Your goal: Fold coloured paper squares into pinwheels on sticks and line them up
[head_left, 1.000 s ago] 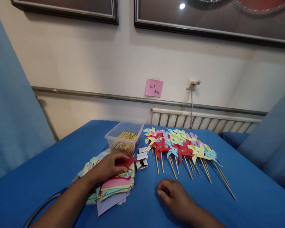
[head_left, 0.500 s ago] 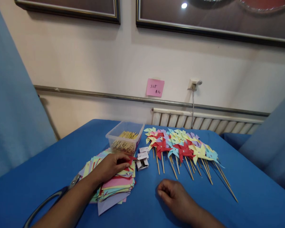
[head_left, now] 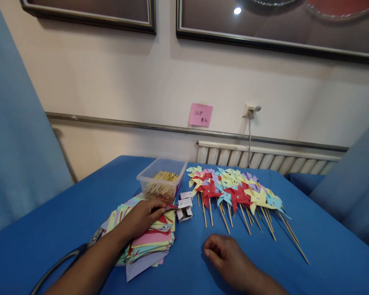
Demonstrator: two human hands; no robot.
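Note:
My left hand (head_left: 146,217) lies on a thick pile of coloured paper pieces (head_left: 152,241), its thumb and fingers closed at a red piece of paper (head_left: 169,207) near the top. My right hand (head_left: 226,256) rests on the blue cloth in a loose fist, and nothing shows in it. Beyond it lie several paper pinwheels (head_left: 240,194) on thin wooden sticks, in red, yellow, blue and purple. Scissors (head_left: 57,266) lie partly hidden under my left forearm.
Behind the pile stands a clear plastic box (head_left: 146,177) of short wooden sticks (head_left: 162,186). Small white cardboard boxes (head_left: 184,213) sit between the pile and the pinwheels, one of them open. A radiator (head_left: 221,153) runs along the wall past the table's far edge.
My left hand has shifted slightly back to the left, and the red paper at its fingertips is a little more raised and visible. My right hand has stayed in place.

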